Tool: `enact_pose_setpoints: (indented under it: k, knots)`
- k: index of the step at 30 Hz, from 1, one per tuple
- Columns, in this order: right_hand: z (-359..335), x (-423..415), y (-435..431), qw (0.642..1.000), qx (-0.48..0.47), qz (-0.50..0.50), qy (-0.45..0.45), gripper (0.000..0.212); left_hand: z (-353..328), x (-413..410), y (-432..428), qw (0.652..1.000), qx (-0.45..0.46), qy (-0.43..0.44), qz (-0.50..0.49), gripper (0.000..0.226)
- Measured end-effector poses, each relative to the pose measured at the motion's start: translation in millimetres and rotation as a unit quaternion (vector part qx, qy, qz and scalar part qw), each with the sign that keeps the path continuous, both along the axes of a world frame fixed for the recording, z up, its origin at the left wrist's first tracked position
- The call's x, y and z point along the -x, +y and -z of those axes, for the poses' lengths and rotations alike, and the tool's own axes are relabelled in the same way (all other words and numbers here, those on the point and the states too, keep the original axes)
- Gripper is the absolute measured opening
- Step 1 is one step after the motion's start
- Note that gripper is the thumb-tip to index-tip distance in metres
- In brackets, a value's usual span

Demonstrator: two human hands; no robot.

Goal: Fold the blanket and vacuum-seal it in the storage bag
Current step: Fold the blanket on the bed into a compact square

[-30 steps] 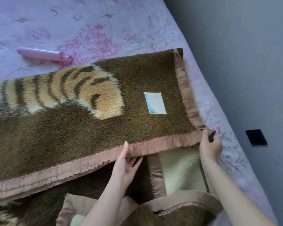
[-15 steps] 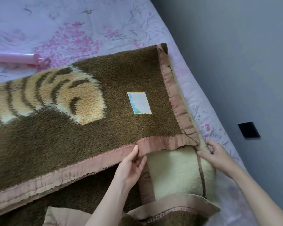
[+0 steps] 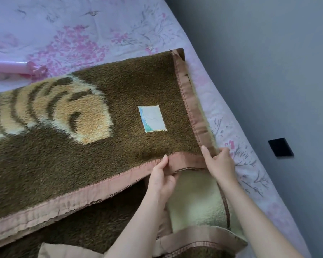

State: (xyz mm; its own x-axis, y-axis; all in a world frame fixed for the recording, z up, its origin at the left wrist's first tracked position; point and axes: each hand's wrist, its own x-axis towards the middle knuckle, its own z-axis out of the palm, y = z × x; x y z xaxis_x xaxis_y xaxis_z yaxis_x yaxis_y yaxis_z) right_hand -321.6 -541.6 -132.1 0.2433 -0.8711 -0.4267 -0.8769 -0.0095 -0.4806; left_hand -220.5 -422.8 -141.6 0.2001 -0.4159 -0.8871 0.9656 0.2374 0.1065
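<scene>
A brown plush blanket (image 3: pixel 119 112) with a tan striped tiger pattern, pink-brown satin trim and a white label (image 3: pixel 151 118) lies folded over on the bed. Its cream underside (image 3: pixel 194 198) shows near me where lower layers stick out. My left hand (image 3: pixel 161 175) pinches the satin hem of the top layer, thumb on top. My right hand (image 3: pixel 219 162) grips the top layer's near right corner, fingers curled over the trim. No storage bag is in view.
The bed (image 3: pixel 82 25) has a lilac sheet with pink flowers. A pink tube-shaped hand pump (image 3: pixel 11 67) lies on it at the far left. A grey wall (image 3: pixel 268 71) with a black socket (image 3: pixel 280 147) runs close along the bed's right edge.
My right hand has come back from the bed's edge and taken hold of the blanket's corner. My left hand stays pinching the hem. The view shifted slightly.
</scene>
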Motion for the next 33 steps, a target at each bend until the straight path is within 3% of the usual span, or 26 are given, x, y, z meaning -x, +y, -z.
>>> enact_pose_setpoints:
  k: [2, 4, 6, 8, 12, 14, 16, 18, 20, 22, 24, 26, 27, 30, 33]
  knots:
    - [5.2, -10.1, -12.2, 0.993, -0.086, 0.082, -0.012, 0.072, -0.1, 2.2, -1.6, 0.999, 0.03, 0.024, -0.027, 0.011]
    - [8.9, -15.0, -18.6, 0.987, -0.107, 0.114, -0.04, 0.073, -3.5, 3.6, 2.5, 0.994, 0.083, 0.041, -0.056, 0.01]
    - [7.6, -16.7, -17.7, 0.992, -0.088, 0.087, -0.014, 0.068, -6.7, 4.2, 4.6, 0.991, 0.11, 0.051, -0.062, 0.015]
    - [3.8, -17.7, -14.3, 0.994, -0.092, 0.053, -0.012, 0.063, -4.1, 5.3, 1.2, 0.995, 0.074, 0.051, -0.045, 0.015]
    - [-4.1, -21.4, -16.2, 0.965, -0.21, 0.075, -0.138, 0.044, 10.9, 5.8, -4.3, 0.997, -0.045, -0.006, 0.062, 0.008]
    - [-1.4, -23.1, -16.2, 0.981, -0.175, 0.009, -0.089, 0.049, 6.5, 6.2, -0.6, 0.997, -0.019, -0.001, 0.074, 0.005]
    - [3.3, -26.1, -16.3, 0.978, -0.165, 0.025, -0.128, 0.047, -2.1, 8.5, 3.5, 0.997, 0.039, 0.022, 0.061, 0.019]
    - [2.3, -30.9, -16.0, 0.918, -0.259, 0.114, -0.278, 0.053, -11.7, 8.6, 4.9, 0.996, 0.07, 0.035, 0.047, 0.015]
    - [-0.3, -31.5, -18.0, 0.834, -0.354, 0.16, -0.392, 0.075, -13.4, 7.9, 5.2, 0.996, 0.064, 0.05, 0.044, 0.014]
    - [-3.8, -32.3, -21.5, 0.813, -0.368, 0.175, -0.417, 0.085, -12.9, 6.4, 4.4, 0.996, 0.036, 0.041, 0.064, 0.016]
    - [-8.3, -30.8, -30.5, 0.869, -0.267, 0.165, -0.382, 0.077, -6.0, 5.5, 3.7, 0.993, -0.015, 0.007, 0.12, 0.013]
    - [-10.9, -23.3, -38.0, 0.959, -0.075, 0.088, -0.257, 0.046, -1.4, 5.9, 2.6, 0.976, -0.072, -0.024, 0.205, 0.012]
    - [-10.7, -18.0, -38.0, 0.983, 0.004, 0.039, -0.181, 0.034, -0.7, 6.3, 2.8, 0.965, -0.085, -0.027, 0.246, 0.015]
    - [5.0, -3.2, -33.4, 0.998, 0.055, 0.003, -0.033, 0.024, -8.8, 4.3, 15.6, 0.935, -0.104, -0.007, 0.34, 0.027]
    - [7.6, -8.4, -17.5, 0.985, 0.127, -0.039, 0.108, 0.034, -13.8, -8.6, 54.4, 0.908, -0.12, -0.036, 0.399, 0.033]
